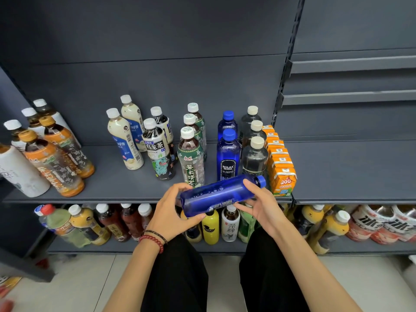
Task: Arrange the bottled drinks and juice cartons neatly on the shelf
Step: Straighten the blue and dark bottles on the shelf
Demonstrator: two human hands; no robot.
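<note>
Head view: both hands are on the blue bottle [213,194], which is tipped on its side in the air just in front of the shelf [112,190] edge. The left hand [171,210] cups the base, fingers and thumb curled round it. The right hand [258,203] grips near the neck, the cap [261,180] poking out past its fingers. Right behind the hands, two matching soda bottles [227,158] stand in file on the shelf. Beyond the right hand stand clear bottles [255,158], with orange juice cartons [281,170] lined up further right. Green-label tea bottles [191,154] stand beyond the left hand.
</note>
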